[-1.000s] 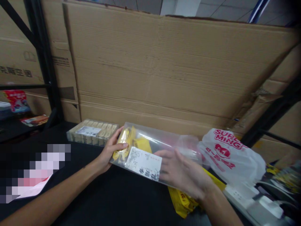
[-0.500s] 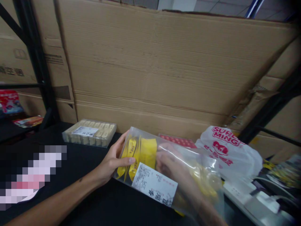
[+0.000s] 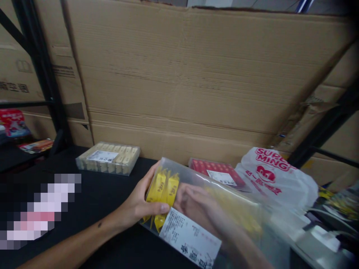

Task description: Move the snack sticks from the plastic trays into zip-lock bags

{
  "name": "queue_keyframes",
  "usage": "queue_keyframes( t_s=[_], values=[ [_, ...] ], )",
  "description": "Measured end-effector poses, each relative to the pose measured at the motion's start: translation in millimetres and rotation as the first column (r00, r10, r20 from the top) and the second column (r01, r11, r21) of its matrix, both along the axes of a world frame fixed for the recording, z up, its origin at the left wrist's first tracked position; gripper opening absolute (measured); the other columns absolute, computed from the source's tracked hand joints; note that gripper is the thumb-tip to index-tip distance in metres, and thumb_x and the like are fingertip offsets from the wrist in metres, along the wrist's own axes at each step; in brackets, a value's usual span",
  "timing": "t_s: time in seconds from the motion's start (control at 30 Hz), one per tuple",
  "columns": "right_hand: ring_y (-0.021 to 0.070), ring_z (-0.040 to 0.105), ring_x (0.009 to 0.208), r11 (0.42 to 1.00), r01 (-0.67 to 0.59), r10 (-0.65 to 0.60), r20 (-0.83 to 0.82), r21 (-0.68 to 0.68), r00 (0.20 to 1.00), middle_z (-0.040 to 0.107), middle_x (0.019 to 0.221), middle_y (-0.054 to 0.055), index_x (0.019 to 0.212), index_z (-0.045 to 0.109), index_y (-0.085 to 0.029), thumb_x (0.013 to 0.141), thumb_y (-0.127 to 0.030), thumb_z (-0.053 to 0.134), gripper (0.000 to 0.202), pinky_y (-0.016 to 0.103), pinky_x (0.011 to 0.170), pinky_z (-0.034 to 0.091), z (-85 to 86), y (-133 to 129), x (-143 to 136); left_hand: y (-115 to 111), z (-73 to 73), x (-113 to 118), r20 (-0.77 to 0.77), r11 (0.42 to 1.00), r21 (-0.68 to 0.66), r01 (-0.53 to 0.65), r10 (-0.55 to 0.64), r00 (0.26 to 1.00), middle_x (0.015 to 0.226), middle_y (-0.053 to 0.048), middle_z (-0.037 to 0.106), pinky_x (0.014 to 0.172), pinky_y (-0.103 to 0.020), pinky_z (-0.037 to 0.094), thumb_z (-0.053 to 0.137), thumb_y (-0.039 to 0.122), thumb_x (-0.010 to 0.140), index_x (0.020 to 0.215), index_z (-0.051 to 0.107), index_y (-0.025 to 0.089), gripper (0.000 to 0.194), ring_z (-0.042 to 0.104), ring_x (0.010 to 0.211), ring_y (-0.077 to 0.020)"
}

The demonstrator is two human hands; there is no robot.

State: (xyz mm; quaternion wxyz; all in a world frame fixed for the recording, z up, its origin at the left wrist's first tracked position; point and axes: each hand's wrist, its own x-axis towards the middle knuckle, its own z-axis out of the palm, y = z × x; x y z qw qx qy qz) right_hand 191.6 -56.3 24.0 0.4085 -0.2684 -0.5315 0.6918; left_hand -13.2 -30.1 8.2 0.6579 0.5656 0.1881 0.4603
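Observation:
My left hand (image 3: 144,203) grips the left end of a clear plastic box (image 3: 193,172), thumb on the near face and fingers behind. The box is tilted, with a white printed label (image 3: 190,237) on its near face. Upright yellow packets (image 3: 165,194) stand inside at the left end. Seen blurred through the plastic, my right hand (image 3: 200,203) reaches in from the right side, its fingers curled close to those packets. Whether it holds one is not clear. More yellow (image 3: 238,213) shows blurred beyond my right wrist.
A clear box of cream-coloured packets (image 3: 109,158) lies at the back left, a red packaged box (image 3: 200,166) at the back. To the right are a white plastic bag (image 3: 269,175) and a white power strip (image 3: 314,239). Cardboard (image 3: 179,74) walls the back; black posts (image 3: 36,67) flank it.
The box has moved slightly down and right. A yellow packet that faced me by my right hand now stands edge-on beside the others. More of the red box shows.

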Motion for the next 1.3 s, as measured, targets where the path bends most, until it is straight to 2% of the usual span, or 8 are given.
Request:
queue_keyframes(
  t_s=[0.23, 0.37, 0.47, 0.6, 0.83, 1.03, 1.13, 1.3],
  values=[
    [0.0186, 0.063, 0.078, 0.988, 0.152, -0.152, -0.031, 0.003, 0.988, 0.067, 0.088, 0.005, 0.100, 0.069, -0.021, 0.088, -0.045, 0.068, 0.027, 0.031, 0.073, 0.054, 9.0, 9, 28, 20, 8.7, -13, -0.028, 0.981, -0.071, -0.180, 0.178, 0.984, 0.117, -0.015, 0.074, 0.067, -0.033, 0.064, 0.091, 0.019, 0.064, 0.136, 0.057, 0.021, 0.080, 0.076, 0.094, -0.0327],
    [0.0121, 0.043, 0.053, 0.705, 0.626, -0.668, 0.016, 0.334, 0.744, 0.051, 0.060, -0.004, 0.086, 0.069, -0.020, 0.084, -0.042, 0.071, 0.022, 0.024, 0.049, 0.034, 8.2, 31, 65, 48, 15.4, -35, 0.007, 0.868, -0.101, -0.487, 0.490, 0.872, 0.108, -0.013, 0.076, 0.061, -0.033, 0.065, 0.091, 0.017, 0.064, 0.124, 0.061, 0.017, 0.067, 0.077, 0.078, -0.0273],
    [0.0163, 0.050, 0.058, 0.565, 0.377, -0.785, 0.337, 0.734, 0.520, 0.058, 0.060, -0.001, 0.075, 0.071, -0.021, 0.084, -0.041, 0.070, 0.022, 0.029, 0.056, 0.038, 0.1, 38, 78, 63, 16.5, -44, 0.047, 0.762, -0.077, -0.642, 0.646, 0.762, 0.110, -0.011, 0.076, 0.065, -0.031, 0.066, 0.090, 0.012, 0.062, 0.122, 0.062, 0.019, 0.066, 0.077, 0.083, -0.0260],
    [0.0241, 0.063, 0.078, 0.558, -0.060, -0.773, 0.544, 0.828, 0.326, 0.069, 0.078, 0.006, 0.067, 0.070, -0.023, 0.078, -0.032, 0.074, 0.015, 0.038, 0.074, 0.047, -14.4, 34, 69, 70, 11.6, -47, 0.053, 0.728, -0.098, -0.679, 0.685, 0.727, 0.111, -0.011, 0.076, 0.068, -0.033, 0.067, 0.090, 0.010, 0.063, 0.124, 0.061, 0.020, 0.068, 0.078, 0.085, -0.0275],
    [0.0167, 0.061, 0.067, 0.656, 0.262, -0.673, 0.392, 0.708, 0.627, 0.063, 0.073, 0.000, 0.079, 0.065, -0.020, 0.089, -0.028, 0.065, 0.012, 0.028, 0.061, 0.047, 1.4, 31, 72, 69, 8.4, -48, 0.035, 0.747, -0.082, -0.660, 0.664, 0.747, 0.111, -0.011, 0.076, 0.071, -0.034, 0.066, 0.090, 0.011, 0.063, 0.127, 0.060, 0.021, 0.071, 0.078, 0.087, -0.0277],
    [0.0154, 0.064, 0.064, 0.005, 0.942, -0.938, -0.324, 0.334, 0.120, 0.066, 0.076, -0.001, 0.086, 0.065, -0.019, 0.079, -0.039, 0.082, 0.027, 0.029, 0.060, 0.055, 7.0, 47, 100, 59, 12.2, -43, -0.015, 0.823, -0.071, -0.564, 0.564, 0.825, 0.105, -0.011, 0.077, 0.065, -0.032, 0.065, 0.092, 0.016, 0.062, 0.123, 0.062, 0.018, 0.068, 0.077, 0.075, -0.0245],
    [0.0153, 0.064, 0.062, 0.146, 0.950, -0.925, -0.301, 0.275, 0.230, 0.066, 0.072, -0.001, 0.081, 0.064, -0.019, 0.073, -0.035, 0.087, 0.029, 0.029, 0.059, 0.056, 0.8, 52, 94, 53, 12.1, -39, -0.043, 0.864, -0.061, -0.499, 0.497, 0.867, 0.106, -0.013, 0.077, 0.062, -0.034, 0.065, 0.093, 0.018, 0.062, 0.126, 0.061, 0.018, 0.072, 0.077, 0.075, -0.0274],
    [0.0231, 0.074, 0.085, 0.852, 0.520, -0.503, -0.187, 0.059, 0.844, 0.078, 0.096, 0.010, 0.093, 0.074, -0.017, 0.084, -0.033, 0.074, 0.019, 0.039, 0.078, 0.062, -3.8, 44, 75, 51, 7.5, -36, -0.052, 0.889, -0.118, -0.443, 0.440, 0.897, 0.098, -0.013, 0.077, 0.060, -0.034, 0.064, 0.091, 0.020, 0.065, 0.131, 0.057, 0.017, 0.074, 0.078, 0.077, -0.0312]
  ],
)
